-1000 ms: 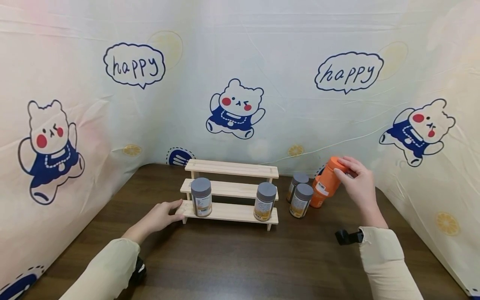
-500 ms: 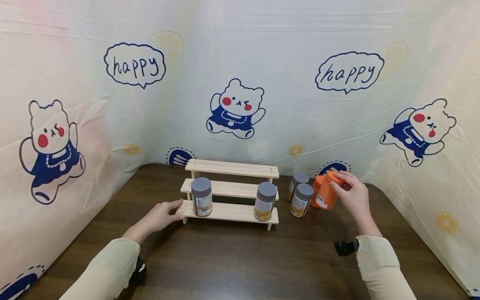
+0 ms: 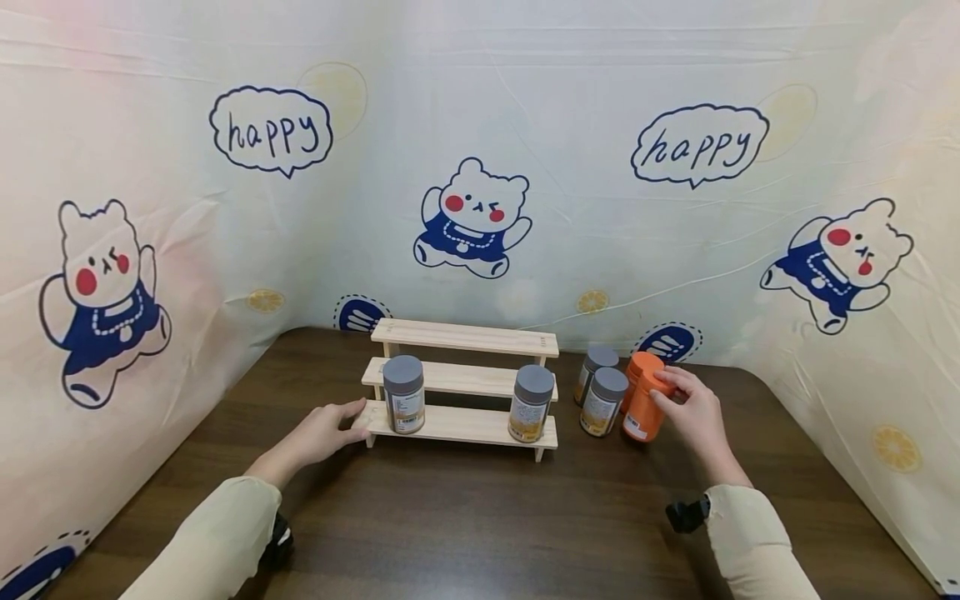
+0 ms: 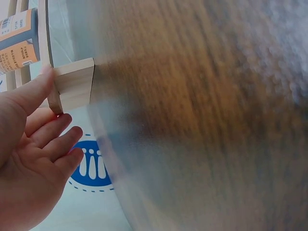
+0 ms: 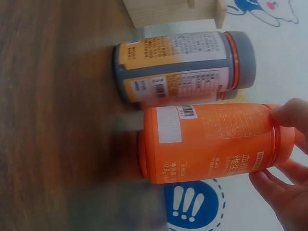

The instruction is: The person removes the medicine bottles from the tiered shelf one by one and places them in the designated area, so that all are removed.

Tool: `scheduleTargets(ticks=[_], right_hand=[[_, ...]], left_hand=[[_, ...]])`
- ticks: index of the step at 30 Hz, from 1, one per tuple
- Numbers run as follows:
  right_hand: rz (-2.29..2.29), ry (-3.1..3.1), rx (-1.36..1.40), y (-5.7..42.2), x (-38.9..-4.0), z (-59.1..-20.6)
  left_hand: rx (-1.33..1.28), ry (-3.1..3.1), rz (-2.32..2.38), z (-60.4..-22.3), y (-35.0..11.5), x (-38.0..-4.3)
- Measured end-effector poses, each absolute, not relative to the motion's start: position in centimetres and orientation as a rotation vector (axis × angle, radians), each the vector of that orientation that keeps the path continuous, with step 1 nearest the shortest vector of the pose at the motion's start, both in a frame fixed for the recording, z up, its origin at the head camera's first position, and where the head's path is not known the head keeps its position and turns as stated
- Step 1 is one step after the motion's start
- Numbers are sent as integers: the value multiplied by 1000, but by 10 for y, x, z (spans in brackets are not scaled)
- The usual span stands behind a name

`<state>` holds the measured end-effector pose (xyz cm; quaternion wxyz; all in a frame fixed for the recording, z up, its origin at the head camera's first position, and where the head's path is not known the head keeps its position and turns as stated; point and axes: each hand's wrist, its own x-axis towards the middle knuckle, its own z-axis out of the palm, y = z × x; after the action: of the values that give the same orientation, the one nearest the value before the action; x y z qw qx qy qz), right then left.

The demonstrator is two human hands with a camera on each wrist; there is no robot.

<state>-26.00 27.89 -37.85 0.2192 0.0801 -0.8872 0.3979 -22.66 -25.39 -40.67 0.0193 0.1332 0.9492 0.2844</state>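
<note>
My right hand (image 3: 693, 410) grips an orange bottle (image 3: 643, 415) near its cap. In the right wrist view, thumb and fingers curl around the orange cap (image 5: 285, 144). Whether the bottle's base touches the table is unclear. Close behind it stands a second orange bottle (image 3: 643, 361), mostly hidden. My left hand (image 3: 321, 433) pinches the left end of the bottom tier of a wooden three-tier rack (image 3: 465, 423); the left wrist view shows the thumb on one face of the board and fingers on the other. Two grey-capped jars (image 3: 404, 396) stand on that tier, one near each end.
Two more grey-capped jars (image 3: 600, 404) stand on the table between the rack and the orange bottles, one behind the other. The dark wooden table (image 3: 450, 517) meets a printed cloth backdrop (image 3: 570, 233) at the back and sides.
My right hand has lowered the orange bottle and brought it slightly left and nearer, from above the second orange bottle to in front of it. The left hand and rack have stayed put.
</note>
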Motion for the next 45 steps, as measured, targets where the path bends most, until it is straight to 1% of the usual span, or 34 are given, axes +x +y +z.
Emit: scheduleTargets(ticks=[12,22,45], right_hand=[[1128,-2517,262,286,-263,-391],[1151,-2558,311,291,-262,-391],[1186,-2571,320,296,-263,-393]], left_hand=[[413,2942,881,-407,-254,-226],[413,2946,885,-406,-255,-226],[417,2952,877,-407,-254,-227]])
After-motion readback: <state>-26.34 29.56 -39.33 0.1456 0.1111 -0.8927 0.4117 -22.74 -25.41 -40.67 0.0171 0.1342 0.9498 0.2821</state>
